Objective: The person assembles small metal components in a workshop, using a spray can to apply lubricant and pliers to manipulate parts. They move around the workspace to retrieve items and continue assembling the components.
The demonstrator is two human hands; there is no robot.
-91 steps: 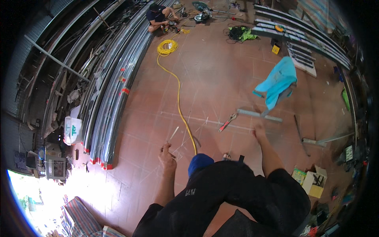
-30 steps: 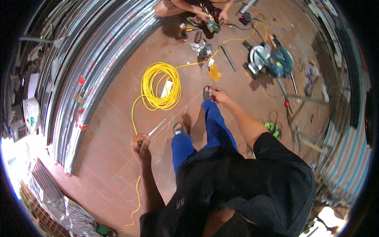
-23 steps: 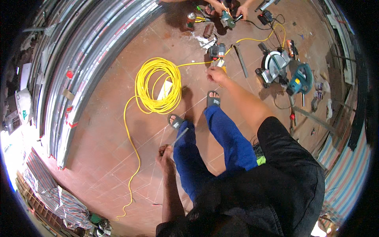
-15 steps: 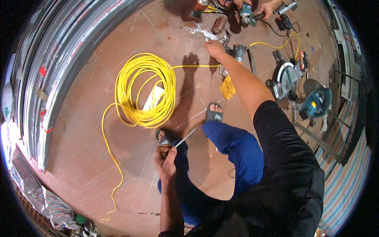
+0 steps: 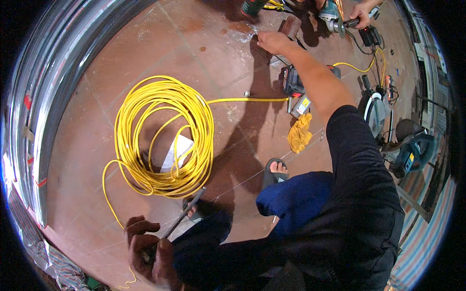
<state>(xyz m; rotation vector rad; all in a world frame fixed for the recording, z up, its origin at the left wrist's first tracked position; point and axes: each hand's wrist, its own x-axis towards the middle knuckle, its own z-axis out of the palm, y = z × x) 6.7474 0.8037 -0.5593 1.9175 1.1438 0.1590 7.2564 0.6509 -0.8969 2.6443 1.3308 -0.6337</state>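
Note:
My left hand [image 5: 151, 250] is at the lower left, its thumb and fingers closed on a thin grey metal rod [image 5: 184, 212] that slants up to the right. The rod's far end crosses in front of my sandal, beside the coil of yellow cable [image 5: 125, 136]. My right hand [image 5: 274, 42] stretches far forward over the floor, fingertips drawn together next to a brown cylinder [image 5: 291, 26]. Whatever those fingers pinch is too small to make out. Under my right forearm sits a power tool with a dark battery pack [image 5: 292, 81], partly covered by the arm.
Ahead on the right, another person's hand [image 5: 360, 14] grips an angle grinder [image 5: 331, 18] throwing sparks. A yellow glove or cloth [image 5: 300, 133] lies before my foot. A mitre saw [image 5: 374, 114] and a teal tool [image 5: 412, 155] stand right. Long metal profiles [image 5: 53, 111] line the left.
My left hand has come down and left with the rod, looking larger. My right hand has reached slightly farther forward. The view has shifted, and sparks now show at the other person's grinder.

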